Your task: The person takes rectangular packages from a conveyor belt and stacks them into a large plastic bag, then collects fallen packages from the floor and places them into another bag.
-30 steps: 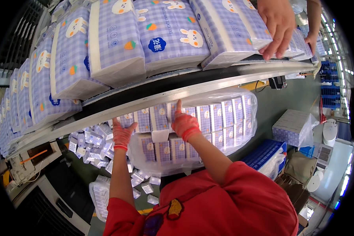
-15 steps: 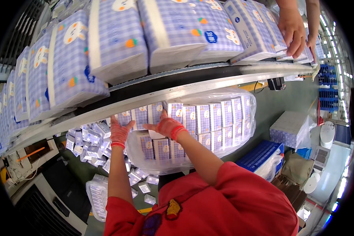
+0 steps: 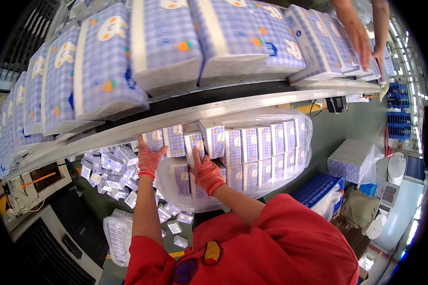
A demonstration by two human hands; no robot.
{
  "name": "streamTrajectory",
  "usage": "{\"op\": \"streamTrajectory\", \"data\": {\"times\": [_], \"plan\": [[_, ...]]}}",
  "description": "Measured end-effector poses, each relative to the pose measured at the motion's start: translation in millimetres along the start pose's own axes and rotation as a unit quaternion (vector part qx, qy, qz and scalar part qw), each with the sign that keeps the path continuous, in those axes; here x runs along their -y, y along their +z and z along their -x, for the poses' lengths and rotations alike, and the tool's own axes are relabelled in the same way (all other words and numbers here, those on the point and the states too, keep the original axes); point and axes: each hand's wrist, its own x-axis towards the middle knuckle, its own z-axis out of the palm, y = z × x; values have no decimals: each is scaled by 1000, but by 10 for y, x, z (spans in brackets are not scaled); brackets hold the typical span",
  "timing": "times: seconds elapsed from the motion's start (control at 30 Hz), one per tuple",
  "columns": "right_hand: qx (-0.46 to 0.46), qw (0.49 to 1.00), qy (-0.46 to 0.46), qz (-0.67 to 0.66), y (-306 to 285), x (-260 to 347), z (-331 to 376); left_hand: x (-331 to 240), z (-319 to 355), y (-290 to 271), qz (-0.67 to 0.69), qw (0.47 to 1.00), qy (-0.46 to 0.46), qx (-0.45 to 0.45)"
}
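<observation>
I wear thin reddish see-through gloves. Below the conveyor edge, a clear plastic bag [image 3: 305, 135] holds two rows of purple-checked tissue packs with rabbit faces. My left hand [image 3: 150, 162], thumb and fingers spread, rests against the end tissue pack [image 3: 153, 138] of the far row. With its index finger stretched along it, my right hand [image 3: 208, 175] grips another tissue pack [image 3: 191, 141], which sits lower than its neighbours. To the right of that one, a tissue pack [image 3: 213, 137] stands higher than the rest of its row. Part of the near row is hidden behind my right hand.
Large tissue bundles [image 3: 166, 42] line the conveyor, whose metal rail [image 3: 223, 108] crosses ahead. Another person's hand [image 3: 359, 40] is at the far right bundles. Loose packs [image 3: 114, 166] pile up at left. A blue crate [image 3: 318, 190] and wrapped bundle [image 3: 352, 159] stand right.
My right hand has moved down and nearer, and the pack under it has dropped below its neighbours. My left hand stays at the row's end. The conveyor bundles appear shifted right.
</observation>
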Motion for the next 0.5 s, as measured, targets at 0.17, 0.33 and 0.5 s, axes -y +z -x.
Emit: {"op": "streamTrajectory", "data": {"times": [0.17, 0.33, 0.5], "plan": [[-252, 963, -75, -60, -1206, -255, -361, 370, -24, -113, -43, 999, 29, -4], [178, 984, -11, 16, -818, -464, -824, 336, -4, -119, -147, 987, 53, -25], [-5, 997, -36, -73, -703, 27, -1096, 33, 61, -70, 66, 998, -16, 0]]}}
